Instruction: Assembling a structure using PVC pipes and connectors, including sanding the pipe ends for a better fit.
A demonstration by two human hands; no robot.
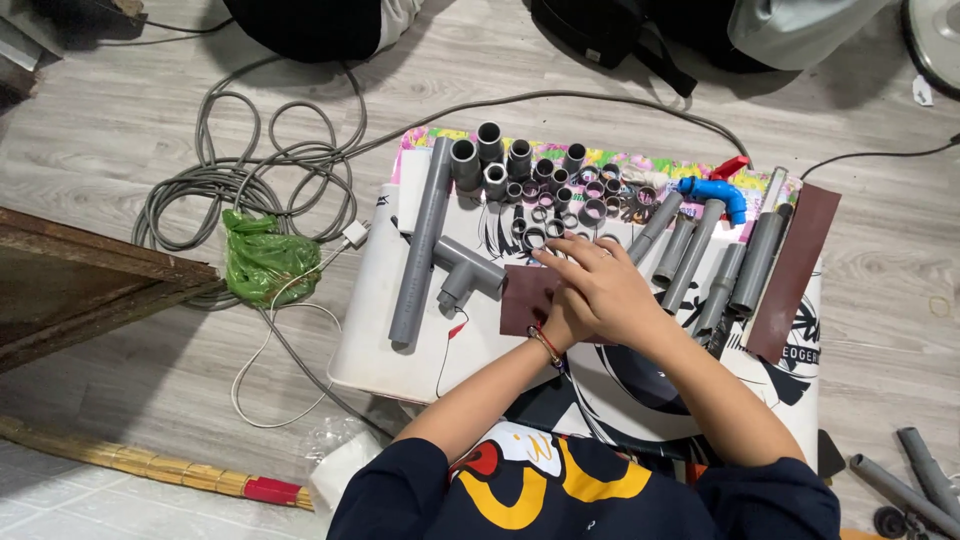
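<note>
My right hand [600,285] lies flat, fingers spread, on a dark brown sheet [522,297] on the white printed mat [380,330]. My left hand [562,325] sits beneath the right one, mostly hidden; it wears a beaded bracelet, and whether it grips anything is unclear. A long grey pipe [420,245] with a tee fitting [468,272] lies just left of the sheet. Several short grey pipe fittings [540,175] stand in rows beyond my hands.
Several grey pipes [715,260] and a blue elbow [715,192] lie to the right, beside a second brown sheet [795,270]. Coiled grey cable [250,165] and a green plastic bag [262,258] lie on the wooden floor at left. More pipes [915,480] lie at bottom right.
</note>
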